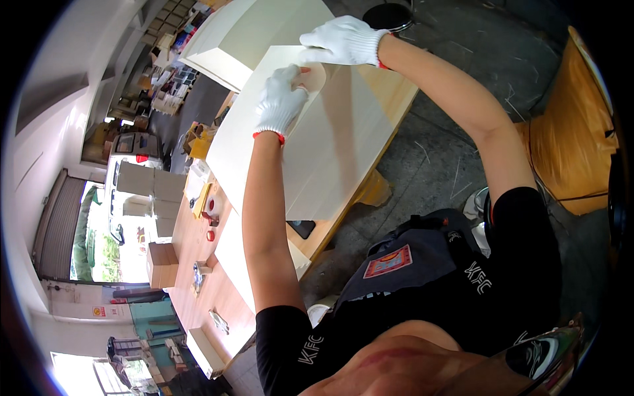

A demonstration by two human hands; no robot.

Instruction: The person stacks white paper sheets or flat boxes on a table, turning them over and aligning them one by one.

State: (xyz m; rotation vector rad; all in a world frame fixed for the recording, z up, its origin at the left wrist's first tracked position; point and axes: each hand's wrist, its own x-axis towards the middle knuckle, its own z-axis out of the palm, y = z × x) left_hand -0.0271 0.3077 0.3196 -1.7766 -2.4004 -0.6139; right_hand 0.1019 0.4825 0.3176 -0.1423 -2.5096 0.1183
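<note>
A large white sheet lies at a slant across the wooden table in front of me. Both my hands wear white knitted gloves with red cuffs. On the sheet near its far end rests my left hand, thumb and forefinger spread, bare fingertips showing. My right hand is at the far right corner of the sheet, its fingers on the far side of the edge and the thumb on the near side. Between the hands a pale rounded patch shows; whether it is a curl of the sheet or a separate piece I cannot tell.
A big cream box-like panel stands beyond the sheet. A dark phone lies by the near table edge. Left are a red tape roll, small brown boxes and a loose glove. A round black stool stands far right.
</note>
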